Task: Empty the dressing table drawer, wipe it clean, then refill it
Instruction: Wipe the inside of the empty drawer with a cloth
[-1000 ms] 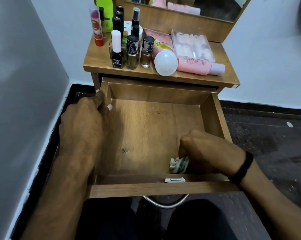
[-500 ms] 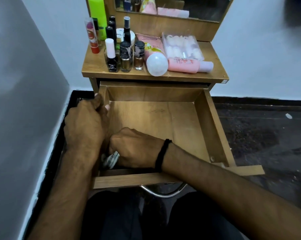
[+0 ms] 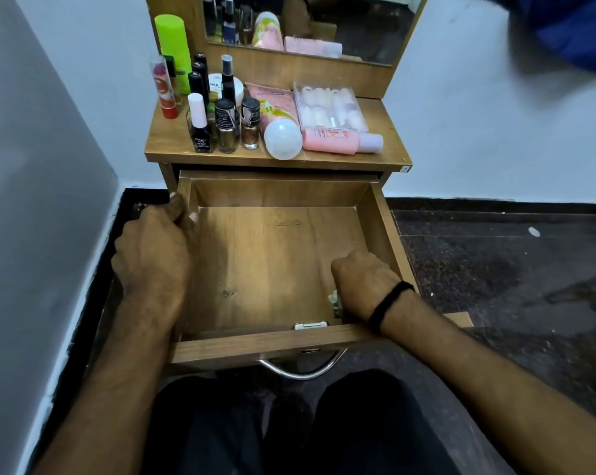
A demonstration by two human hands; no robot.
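Note:
The wooden drawer (image 3: 276, 190) of the dressing table is pulled out, and only my right hand and a cloth are inside it. My left hand (image 3: 154, 250) grips the drawer's left side wall near the back. My right hand (image 3: 361, 281) is closed on a small pale cloth (image 3: 334, 299) pressed to the drawer floor in the front right corner. Most of the cloth is hidden under the hand. On the table top (image 3: 173, 145) stand several nail polish bottles (image 3: 226, 126), with a pink tube (image 3: 341, 141), a white-capped tube (image 3: 279, 132) and a clear nail box (image 3: 329, 106) lying beside them.
A mirror (image 3: 310, 25) rises behind the table top. A grey wall stands close on the left. Dark speckled floor (image 3: 495, 269) stretches to the right. A metal handle (image 3: 303, 370) hangs from the drawer front, just above my knees.
My right hand swept the cloth along the drawer front, from the right side to the left corner and back to the right. The left hand stayed on the left wall.

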